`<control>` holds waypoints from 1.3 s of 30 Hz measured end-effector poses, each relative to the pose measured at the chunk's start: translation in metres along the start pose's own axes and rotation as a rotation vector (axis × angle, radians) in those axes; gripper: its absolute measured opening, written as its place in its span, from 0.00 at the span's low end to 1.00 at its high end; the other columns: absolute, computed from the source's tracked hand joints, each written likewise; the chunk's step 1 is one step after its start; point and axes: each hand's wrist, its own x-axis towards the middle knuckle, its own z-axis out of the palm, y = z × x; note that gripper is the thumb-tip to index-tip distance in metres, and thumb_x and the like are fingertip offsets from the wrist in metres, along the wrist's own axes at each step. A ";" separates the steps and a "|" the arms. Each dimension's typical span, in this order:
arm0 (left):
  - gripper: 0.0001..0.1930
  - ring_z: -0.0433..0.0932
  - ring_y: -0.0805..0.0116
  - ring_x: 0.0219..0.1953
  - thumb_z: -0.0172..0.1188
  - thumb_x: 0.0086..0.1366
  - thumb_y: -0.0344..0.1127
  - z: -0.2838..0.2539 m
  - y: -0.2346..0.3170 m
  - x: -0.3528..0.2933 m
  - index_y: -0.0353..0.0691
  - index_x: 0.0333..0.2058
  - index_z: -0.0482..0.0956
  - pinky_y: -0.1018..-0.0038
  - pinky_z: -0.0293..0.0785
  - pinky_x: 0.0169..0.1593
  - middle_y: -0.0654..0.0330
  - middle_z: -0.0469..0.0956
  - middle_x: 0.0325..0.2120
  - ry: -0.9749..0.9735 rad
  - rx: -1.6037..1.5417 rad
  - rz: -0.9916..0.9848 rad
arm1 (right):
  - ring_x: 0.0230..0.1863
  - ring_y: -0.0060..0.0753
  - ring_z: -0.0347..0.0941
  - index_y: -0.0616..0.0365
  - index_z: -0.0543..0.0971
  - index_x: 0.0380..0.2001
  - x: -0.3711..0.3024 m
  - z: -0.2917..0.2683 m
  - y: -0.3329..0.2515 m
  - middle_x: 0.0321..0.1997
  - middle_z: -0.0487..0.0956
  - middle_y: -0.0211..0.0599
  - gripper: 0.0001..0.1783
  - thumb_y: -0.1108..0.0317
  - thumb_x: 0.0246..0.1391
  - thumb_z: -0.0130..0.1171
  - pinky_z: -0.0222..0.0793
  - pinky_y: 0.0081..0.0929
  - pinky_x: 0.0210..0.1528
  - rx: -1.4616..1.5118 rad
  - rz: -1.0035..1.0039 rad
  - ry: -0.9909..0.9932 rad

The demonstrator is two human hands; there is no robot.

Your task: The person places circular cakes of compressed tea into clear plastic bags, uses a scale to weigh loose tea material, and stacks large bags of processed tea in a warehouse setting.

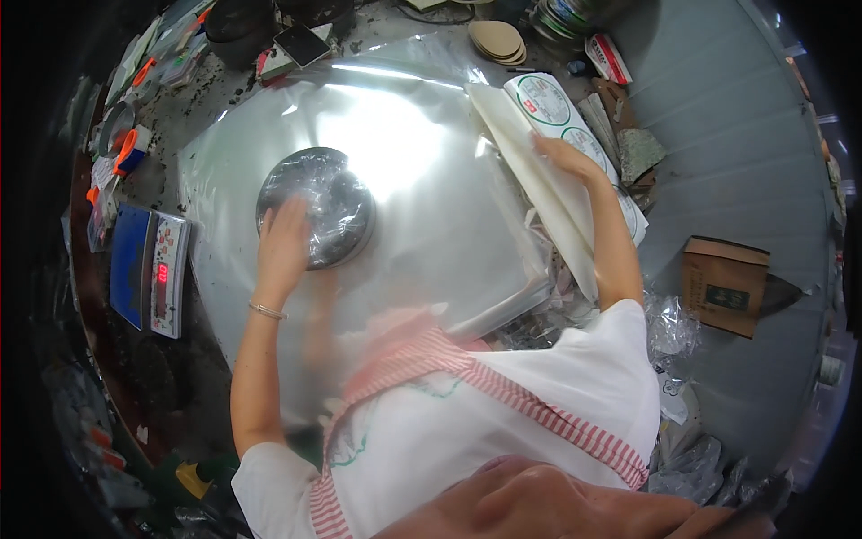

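A thick, dark round block (pixel 337 202) with a shiny, crinkled clear covering stands on a wide stack of glossy clear plastic sheets (pixel 422 260). My left hand (pixel 285 238) lies on its near-left part, fingers stretched out and close together. Over at the right edge of the stack, my right hand (pixel 570 160) has its fingers curled over a folded, milky plastic sheet (pixel 530 171); the fingertips are partly hidden. Beneath and beside that fold lies a pile of white printed wrappers (pixel 548 101) with green rings.
A blue-and-white digital scale (pixel 148 269) stands left, near tape dispensers (pixel 133 150). Far back are a phone (pixel 303 45), dark round pots (pixel 241 31) and round tan discs (pixel 496 42). At right sit a brown paper bag (pixel 724 286) and crumpled clear plastic (pixel 672 332).
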 end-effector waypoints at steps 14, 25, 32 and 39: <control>0.22 0.62 0.59 0.65 0.48 0.68 0.32 -0.004 0.002 0.005 0.37 0.61 0.66 0.57 0.50 0.69 0.53 0.65 0.62 -0.003 -0.037 0.011 | 0.45 0.47 0.75 0.57 0.79 0.37 0.127 0.012 0.019 0.41 0.77 0.44 0.10 0.70 0.53 0.52 0.76 0.43 0.46 -1.200 -0.218 0.453; 0.22 0.62 0.60 0.65 0.47 0.70 0.35 0.008 0.006 0.002 0.37 0.60 0.66 0.59 0.50 0.69 0.54 0.65 0.62 0.031 -0.010 -0.019 | 0.26 0.21 0.68 0.59 0.76 0.34 -0.018 -0.079 -0.042 0.28 0.71 0.27 0.10 0.63 0.62 0.56 0.67 0.20 0.26 0.627 -0.400 1.099; 0.20 0.64 0.63 0.63 0.49 0.69 0.36 0.006 0.010 0.002 0.43 0.58 0.69 0.50 0.47 0.67 0.58 0.69 0.59 0.101 -0.009 -0.066 | 0.70 0.45 0.56 0.63 0.65 0.63 -0.051 0.173 -0.179 0.68 0.63 0.50 0.27 0.83 0.59 0.46 0.48 0.36 0.71 0.539 -1.082 0.190; 0.24 0.70 0.63 0.58 0.55 0.61 0.48 -0.009 0.013 0.003 0.49 0.54 0.75 0.53 0.57 0.63 0.61 0.74 0.56 0.143 -0.271 -0.136 | 0.67 0.56 0.59 0.49 0.75 0.53 -0.076 0.232 -0.220 0.63 0.69 0.49 0.24 0.75 0.51 0.54 0.50 0.56 0.68 -0.218 -1.240 -0.002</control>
